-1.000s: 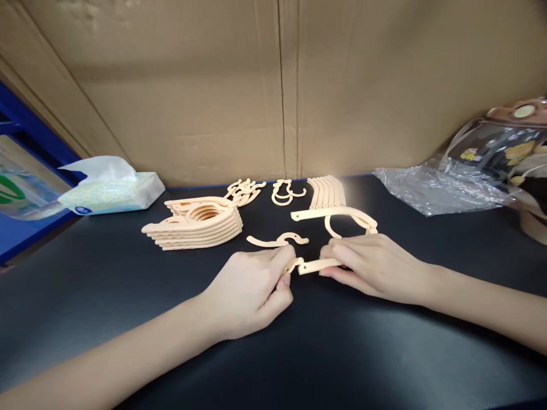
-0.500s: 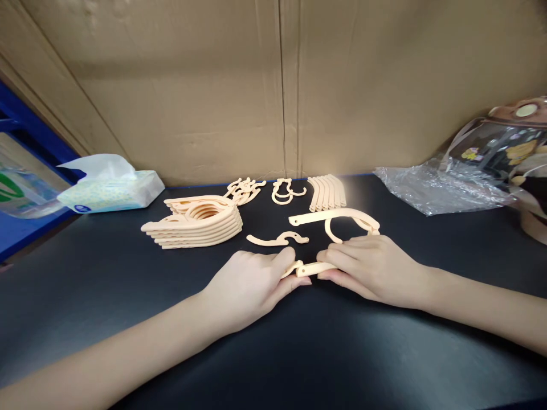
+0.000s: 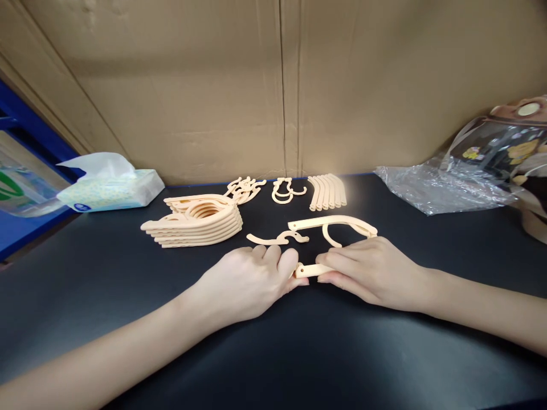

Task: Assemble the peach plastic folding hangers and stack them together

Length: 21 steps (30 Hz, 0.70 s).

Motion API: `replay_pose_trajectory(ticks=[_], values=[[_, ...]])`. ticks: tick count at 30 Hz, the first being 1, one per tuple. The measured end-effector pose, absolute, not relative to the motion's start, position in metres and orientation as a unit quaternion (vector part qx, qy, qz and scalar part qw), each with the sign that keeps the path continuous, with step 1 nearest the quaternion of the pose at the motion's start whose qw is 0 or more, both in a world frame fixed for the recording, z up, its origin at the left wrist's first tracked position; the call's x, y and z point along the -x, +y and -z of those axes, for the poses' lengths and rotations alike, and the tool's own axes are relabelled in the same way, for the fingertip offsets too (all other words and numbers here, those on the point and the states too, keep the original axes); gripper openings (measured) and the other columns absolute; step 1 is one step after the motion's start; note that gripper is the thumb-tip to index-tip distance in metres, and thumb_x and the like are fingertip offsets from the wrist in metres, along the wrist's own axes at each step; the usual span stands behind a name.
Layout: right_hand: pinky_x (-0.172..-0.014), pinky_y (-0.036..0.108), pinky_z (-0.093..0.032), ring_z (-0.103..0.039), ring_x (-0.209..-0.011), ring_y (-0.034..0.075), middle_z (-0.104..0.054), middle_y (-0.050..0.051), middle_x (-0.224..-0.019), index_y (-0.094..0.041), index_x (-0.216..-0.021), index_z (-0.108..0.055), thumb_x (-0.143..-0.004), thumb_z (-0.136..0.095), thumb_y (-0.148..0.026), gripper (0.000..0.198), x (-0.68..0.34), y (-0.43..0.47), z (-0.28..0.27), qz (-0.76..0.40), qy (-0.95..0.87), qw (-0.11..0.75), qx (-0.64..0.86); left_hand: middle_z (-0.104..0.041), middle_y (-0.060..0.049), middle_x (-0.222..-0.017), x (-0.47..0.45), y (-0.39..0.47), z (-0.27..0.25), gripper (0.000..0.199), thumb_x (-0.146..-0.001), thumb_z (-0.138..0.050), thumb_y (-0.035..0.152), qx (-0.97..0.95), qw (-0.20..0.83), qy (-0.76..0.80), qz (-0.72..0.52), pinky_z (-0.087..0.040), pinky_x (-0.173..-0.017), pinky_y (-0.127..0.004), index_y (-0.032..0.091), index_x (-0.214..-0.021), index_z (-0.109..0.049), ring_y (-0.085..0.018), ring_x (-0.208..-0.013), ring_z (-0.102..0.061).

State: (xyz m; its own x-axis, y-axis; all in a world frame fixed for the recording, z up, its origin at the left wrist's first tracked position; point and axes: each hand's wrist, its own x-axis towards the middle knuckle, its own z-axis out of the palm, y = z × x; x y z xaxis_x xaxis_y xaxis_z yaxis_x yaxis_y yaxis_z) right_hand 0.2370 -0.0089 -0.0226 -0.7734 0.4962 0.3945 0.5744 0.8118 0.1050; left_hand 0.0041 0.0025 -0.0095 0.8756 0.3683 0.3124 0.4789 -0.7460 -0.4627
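Observation:
My left hand [image 3: 252,279] is closed, pinching a small cream plastic piece, mostly hidden by the fingers, against the holed end of a cream hanger arm [image 3: 310,270]. That arm is gripped between the thumb and fingers of my right hand [image 3: 371,270]. Beyond my right knuckles extends a second, curved hanger arm [image 3: 320,222] with a hole at its left end. A curved piece [image 3: 332,236] shows under it; my fingers hide how these parts join. A loose hanger arm with a hooked end [image 3: 277,239] lies just past my left hand.
A stack of folded hangers [image 3: 196,228] sits at left. Behind are piles of hooks [image 3: 245,191], more hooks [image 3: 282,196] and a row of arms [image 3: 327,192]. A tissue pack [image 3: 115,191] stands far left; a clear plastic bag [image 3: 444,188] lies right, beside a transparent handbag [image 3: 491,145].
My left hand has rolled slightly and shifted left, its fingers now covering more of the small piece. The curved arm beyond my right hand has dipped a little.

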Motion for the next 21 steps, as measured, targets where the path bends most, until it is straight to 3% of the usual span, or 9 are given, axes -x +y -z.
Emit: replay_pose_trajectory(ticks=[21], values=[[-0.049,0.026,-0.031,-0.051,-0.049,0.011,-0.057,-0.002,-0.06,-0.017,-0.08,-0.06,-0.101,-0.034,-0.031,0.036,-0.2377,-0.0095,0.0238,0.14,-0.933,0.174,0.283,-0.051,0.004,-0.063,-0.0005,0.0052,0.0115,0.024,-0.096,-0.043,0.03,0.949,0.187,-0.206,0.149,-0.029,-0.048,-0.026,0.019,-0.074,-0.043,-0.012,-0.052,-0.053]])
